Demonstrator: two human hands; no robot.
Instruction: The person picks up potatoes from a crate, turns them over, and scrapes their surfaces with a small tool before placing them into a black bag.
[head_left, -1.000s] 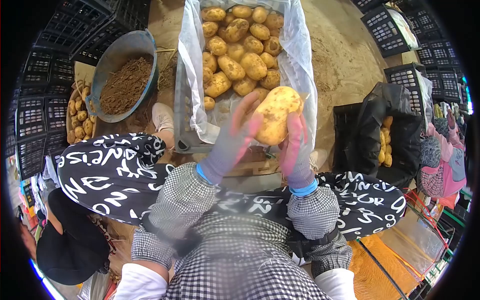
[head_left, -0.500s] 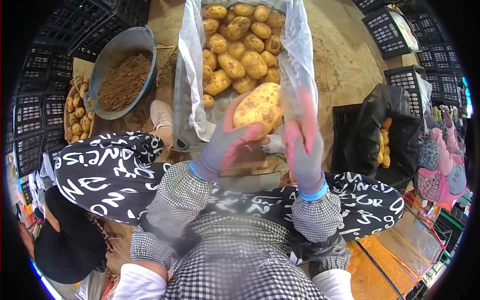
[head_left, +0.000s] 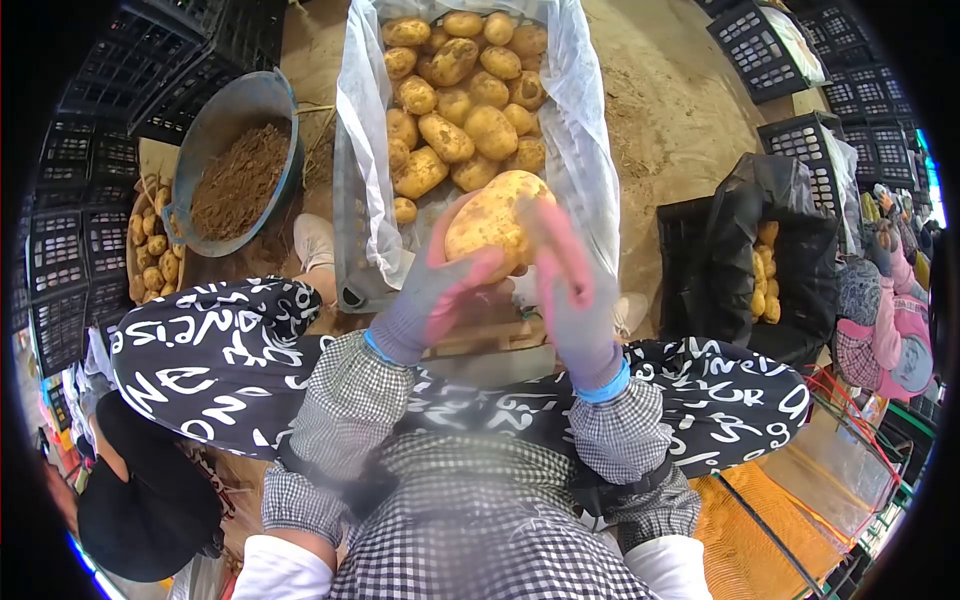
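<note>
A large yellow potato with brown soil patches rests in my left hand, its fingers and thumb wrapped round the left side and bottom. My right hand is at the potato's right side, its fingers smeared by motion, so their grip cannot be made out. Both hands wear grey gloves with pink palms and fingers. Just beyond them stands a crate lined with a white plastic sheet, holding several potatoes of mixed size.
To the left are a blue tub of soil and a basket of potatoes. At right, a black-lined crate holds more potatoes. Black crates are stacked along the left. Other people sit at the right edge; orange mesh lies lower right.
My right hand has moved leftward onto the potato's right side. The potato, still in my left hand, looks slightly turned. The whole view has shifted a little.
</note>
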